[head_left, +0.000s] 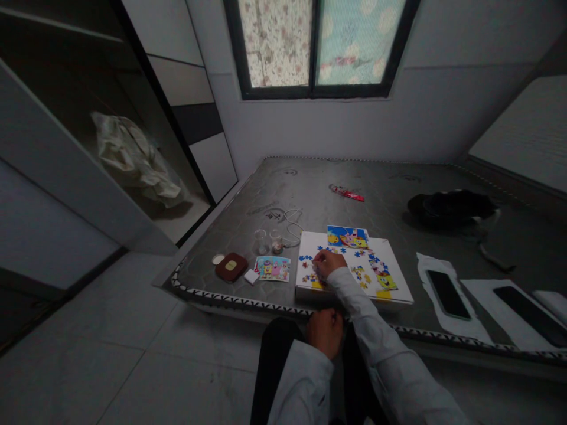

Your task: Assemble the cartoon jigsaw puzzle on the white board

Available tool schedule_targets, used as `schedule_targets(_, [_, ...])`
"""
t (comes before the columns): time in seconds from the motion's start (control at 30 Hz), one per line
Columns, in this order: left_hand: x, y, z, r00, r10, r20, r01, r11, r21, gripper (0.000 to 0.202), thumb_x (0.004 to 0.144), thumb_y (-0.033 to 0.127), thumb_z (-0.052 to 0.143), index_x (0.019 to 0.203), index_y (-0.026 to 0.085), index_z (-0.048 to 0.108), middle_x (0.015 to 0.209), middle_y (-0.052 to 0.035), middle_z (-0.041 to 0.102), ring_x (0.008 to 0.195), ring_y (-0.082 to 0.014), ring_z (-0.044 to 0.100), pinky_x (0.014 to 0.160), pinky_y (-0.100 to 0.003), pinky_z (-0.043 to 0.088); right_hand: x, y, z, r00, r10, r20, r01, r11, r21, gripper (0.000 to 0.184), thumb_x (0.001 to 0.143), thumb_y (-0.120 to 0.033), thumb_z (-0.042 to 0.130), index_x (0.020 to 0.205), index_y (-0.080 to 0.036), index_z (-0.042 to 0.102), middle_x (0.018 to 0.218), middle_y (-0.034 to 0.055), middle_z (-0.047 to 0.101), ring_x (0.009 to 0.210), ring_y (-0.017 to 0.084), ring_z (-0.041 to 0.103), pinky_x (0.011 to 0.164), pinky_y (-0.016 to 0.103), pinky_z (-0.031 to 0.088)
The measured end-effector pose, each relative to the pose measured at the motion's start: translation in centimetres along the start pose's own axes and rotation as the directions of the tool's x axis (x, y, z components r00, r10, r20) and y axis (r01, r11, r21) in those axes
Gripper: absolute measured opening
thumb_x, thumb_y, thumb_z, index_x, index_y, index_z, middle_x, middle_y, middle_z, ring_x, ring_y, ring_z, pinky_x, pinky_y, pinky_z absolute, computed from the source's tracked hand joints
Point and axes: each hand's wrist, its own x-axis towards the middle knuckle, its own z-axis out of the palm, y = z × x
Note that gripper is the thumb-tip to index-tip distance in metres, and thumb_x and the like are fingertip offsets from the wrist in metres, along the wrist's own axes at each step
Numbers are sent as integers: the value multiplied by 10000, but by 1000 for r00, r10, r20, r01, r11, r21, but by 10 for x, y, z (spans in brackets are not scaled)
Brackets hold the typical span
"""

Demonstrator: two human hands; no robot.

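Note:
A white puzzle board (398, 282) lies at the near edge of a grey mattress (310, 183), with loose blue and yellow puzzle pieces (370, 268) scattered on it. A cartoon picture card (348, 237) rests on the board's far edge. My right hand (328, 263) reaches onto the left part of the board, fingers curled down and pinched among the pieces; what they hold is too small to tell. My left hand (325, 332) rests in my lap below the mattress edge, closed in a loose fist.
Left of the board lie a second cartoon card (273, 268), a brown round case (231, 267), two small jars (269, 242) and a white cable (292, 224). Two dark phones (447, 293) lie on white sheets at right. A red wrapper (346, 192) and a black bundle (449, 206) lie farther back.

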Motion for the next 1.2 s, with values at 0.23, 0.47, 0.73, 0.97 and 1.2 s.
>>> schedule_targets(0.23, [-3,-1,-3,999,30,-42,-32,997,-64,424,968,420,334,865,275,719,856,6,735,822,-144,669,668,-232,380,-22,69,-43,960,176,-219,-158,982,100,200,750,-349,633,883,-231,726,808,23,739,750,195,656,714,307,456])
schedule_targets(0.47, [-5,5,-7,999,12,-37,-13,999,-50,407,960,410,359,845,263,722,836,-6,736,809,-149,662,693,-230,390,-47,108,-47,965,221,-139,-202,969,140,203,709,-363,655,835,-248,764,786,20,745,782,208,675,703,297,481])
schedule_targets(0.73, [-2,8,-1,1000,19,-9,-19,1000,-8,401,968,411,355,860,277,718,842,11,738,807,-137,664,685,-227,382,-55,118,-48,965,249,-88,-241,966,88,188,723,-362,658,838,-268,772,784,3,744,750,182,668,682,271,474])
schedule_targets(0.97, [2,7,6,998,50,-41,-51,999,-21,418,966,418,355,833,267,721,808,6,734,766,-140,656,659,-239,372,-57,125,-46,956,266,-120,-254,961,107,197,745,-337,624,875,-256,749,762,-3,725,715,160,648,617,247,438])
schedule_targets(1.2, [2,9,7,999,45,-19,-45,999,-12,411,967,410,355,848,266,720,821,1,733,801,-149,662,679,-237,387,-54,119,-47,955,291,-63,-282,953,113,163,715,-355,670,817,-238,719,698,-12,697,664,150,627,611,245,414])
